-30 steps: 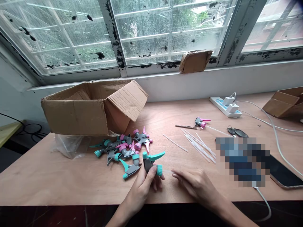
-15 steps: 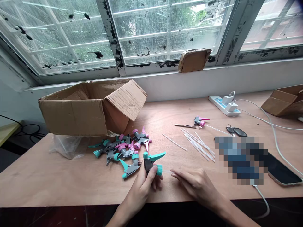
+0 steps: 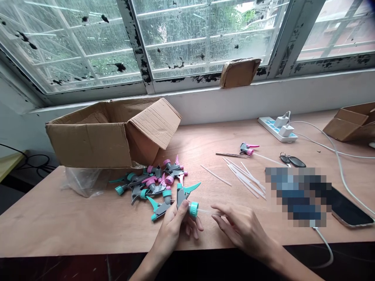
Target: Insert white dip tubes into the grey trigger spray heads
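My left hand (image 3: 175,224) is wrapped round a grey trigger spray head (image 3: 182,197) with a teal lever, nozzle and collar. The collar points right, and a thin clear tube (image 3: 206,211) sticks out of it. At the tube's far end is my right hand (image 3: 241,226), its index finger and thumb parted around the tube's tip. A pile of other spray heads (image 3: 152,186), some teal and some pink, lies just beyond my left hand. Several white tubes (image 3: 246,179) lie farther back on the table, and one more tube (image 3: 216,175) rests apart from them.
An open cardboard box (image 3: 88,144) stands at the back left over a clear plastic bag (image 3: 83,181). Behind the loose tubes are metal tweezers (image 3: 231,155) and a pink spray head (image 3: 247,149) with a tube. Keys (image 3: 293,160), a phone (image 3: 350,207) and a power strip (image 3: 277,130) lie right.
The spray head in my left hand has tilted and shifted slightly left. My right fingers, closed on the tube before, have spread apart, and more of the tube shows.
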Available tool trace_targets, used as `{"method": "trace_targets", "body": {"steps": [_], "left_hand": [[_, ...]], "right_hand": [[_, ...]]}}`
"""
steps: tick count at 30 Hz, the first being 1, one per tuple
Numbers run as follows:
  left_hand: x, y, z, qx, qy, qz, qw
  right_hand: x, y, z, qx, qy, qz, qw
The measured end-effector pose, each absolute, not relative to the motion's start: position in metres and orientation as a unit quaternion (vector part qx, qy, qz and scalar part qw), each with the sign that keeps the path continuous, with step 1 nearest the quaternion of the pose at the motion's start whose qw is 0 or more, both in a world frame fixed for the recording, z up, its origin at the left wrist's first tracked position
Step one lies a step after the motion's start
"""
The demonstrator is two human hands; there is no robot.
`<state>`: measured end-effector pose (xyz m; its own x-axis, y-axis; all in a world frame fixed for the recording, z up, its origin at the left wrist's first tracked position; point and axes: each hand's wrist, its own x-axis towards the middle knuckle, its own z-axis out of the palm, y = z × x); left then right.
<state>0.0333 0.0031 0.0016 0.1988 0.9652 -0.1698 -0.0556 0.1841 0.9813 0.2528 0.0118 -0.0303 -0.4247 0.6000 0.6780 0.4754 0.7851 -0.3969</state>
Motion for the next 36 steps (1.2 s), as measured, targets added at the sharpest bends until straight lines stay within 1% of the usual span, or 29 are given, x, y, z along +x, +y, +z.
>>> {"method": "trace_targets", "body": {"steps": [7,13,18,22,27,30,36], "left_hand": [[0.033,0.003,0.000,0.467,0.481,0.425,0.608],[0.035,0.004,-0.001,0.400,0.471,0.492,0.613],[0.034,0.003,-0.004,0.410,0.481,0.506,0.588],[0.033,0.003,-0.006,0.440,0.495,0.491,0.566],[0.035,0.003,-0.005,0.459,0.504,0.492,0.541],[0.035,0.002,-0.006,0.474,0.493,0.482,0.548],[0.033,0.000,-0.004,0.528,0.468,0.408,0.579]], "right_hand": [[0.253,0.010,-0.026,-0.303,-0.842,0.014,0.446],[0.256,0.010,-0.025,-0.337,-0.799,0.006,0.497],[0.257,0.011,-0.027,-0.335,-0.823,-0.011,0.459],[0.257,0.014,-0.033,-0.345,-0.832,-0.027,0.433],[0.259,0.017,-0.040,-0.344,-0.848,-0.004,0.403],[0.259,0.018,-0.040,-0.344,-0.850,0.012,0.399],[0.258,0.017,-0.031,-0.329,-0.861,0.020,0.388]]}}
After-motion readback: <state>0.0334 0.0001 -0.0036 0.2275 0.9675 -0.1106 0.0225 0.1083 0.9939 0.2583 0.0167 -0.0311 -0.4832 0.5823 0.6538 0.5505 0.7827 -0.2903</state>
